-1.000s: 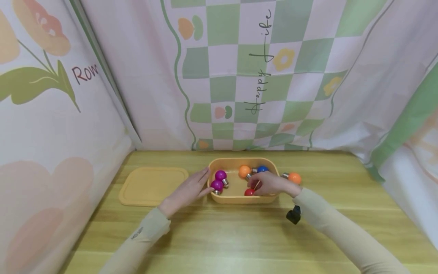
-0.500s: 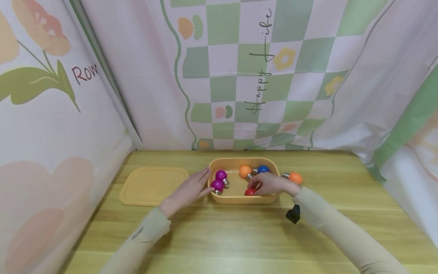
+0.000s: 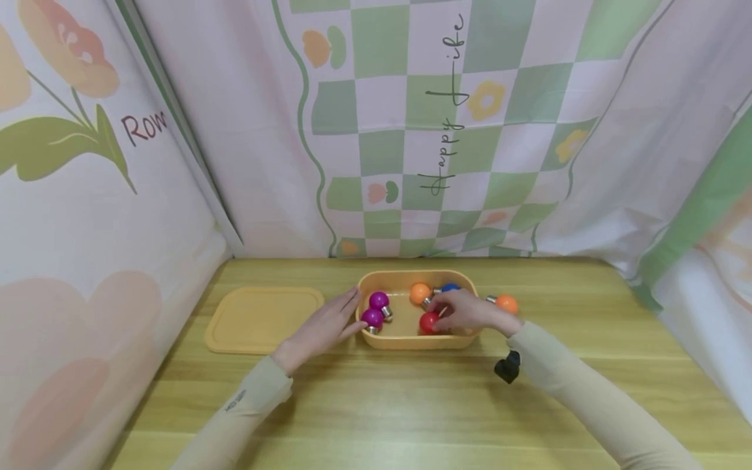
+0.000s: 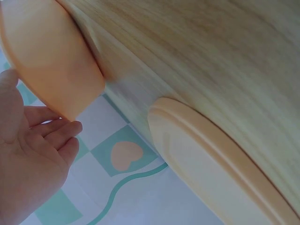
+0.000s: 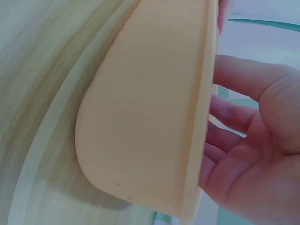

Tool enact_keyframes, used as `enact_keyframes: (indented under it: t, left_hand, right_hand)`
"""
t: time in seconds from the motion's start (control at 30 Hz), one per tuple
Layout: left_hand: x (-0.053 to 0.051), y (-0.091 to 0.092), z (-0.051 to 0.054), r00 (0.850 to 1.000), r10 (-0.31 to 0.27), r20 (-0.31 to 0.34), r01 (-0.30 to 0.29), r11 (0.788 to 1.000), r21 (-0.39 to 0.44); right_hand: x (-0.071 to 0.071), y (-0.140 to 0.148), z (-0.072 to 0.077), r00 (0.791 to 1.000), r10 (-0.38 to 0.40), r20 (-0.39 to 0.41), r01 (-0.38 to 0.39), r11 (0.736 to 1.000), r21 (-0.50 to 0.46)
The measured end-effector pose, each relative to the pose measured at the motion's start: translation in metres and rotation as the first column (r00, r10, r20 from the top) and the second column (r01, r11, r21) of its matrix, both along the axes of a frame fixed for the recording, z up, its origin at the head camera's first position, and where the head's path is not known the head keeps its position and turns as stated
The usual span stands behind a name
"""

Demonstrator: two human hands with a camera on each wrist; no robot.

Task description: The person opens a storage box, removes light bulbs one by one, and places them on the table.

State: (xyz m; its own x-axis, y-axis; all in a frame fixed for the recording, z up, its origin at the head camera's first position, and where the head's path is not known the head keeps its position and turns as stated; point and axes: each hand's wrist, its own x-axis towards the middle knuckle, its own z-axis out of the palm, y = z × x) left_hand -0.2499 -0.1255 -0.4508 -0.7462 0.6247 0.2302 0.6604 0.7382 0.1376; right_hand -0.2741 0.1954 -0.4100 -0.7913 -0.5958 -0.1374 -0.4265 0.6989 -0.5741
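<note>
A yellow plastic box (image 3: 411, 343) stands on the table with small coloured light bulbs inside. My left hand (image 3: 323, 324) rests at its left end, fingers fairly straight against the rim; the left wrist view shows the fingertips (image 4: 70, 129) touching the rim. Reaching in over the right end, my right hand (image 3: 464, 311) pinches a red light bulb (image 3: 428, 322) near the front wall. Its metal base is hidden by the fingers. In the right wrist view the box wall hides the right fingertips and the bulb. Two purple bulbs (image 3: 373, 318) lie at the box's left end.
An orange bulb (image 3: 420, 293) and a partly covered blue bulb (image 3: 451, 287) lie at the back right inside the box. Another orange bulb (image 3: 506, 305) lies on the table to the box's right. A flat yellow lid (image 3: 264, 320) lies at left. A curtain (image 3: 382, 130) hangs behind.
My right hand has shifted slightly up and back, and the red bulb has risen a little with it, showing more of its globe. The left hand has stayed put.
</note>
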Motion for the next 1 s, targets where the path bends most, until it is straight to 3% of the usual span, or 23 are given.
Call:
enact_keyframes:
  t: [0.43,0.67,0.8,1.0]
  left_hand:
    - [0.0,0.0,0.001,1.0,-0.007,-0.005,0.007,1.0,0.014]
    - [0.0,-0.002,0.0,1.0,-0.019,-0.011,0.019,1.0,0.006]
    - [0.0,-0.002,-0.001,1.0,-0.02,-0.02,0.02,1.0,0.002]
    - [-0.001,-0.002,-0.001,1.0,-0.018,-0.02,0.018,1.0,-0.002]
  right_hand:
    - [-0.001,0.015,0.017,0.997,-0.053,-0.051,0.048,0.995,-0.083]
    - [0.0,0.029,0.028,0.996,-0.09,-0.013,0.087,0.986,-0.141]
    - [-0.001,0.04,0.036,0.995,-0.09,-0.035,0.084,0.986,-0.145]
    - [-0.001,0.057,0.043,0.986,-0.159,-0.045,0.152,0.98,-0.128]
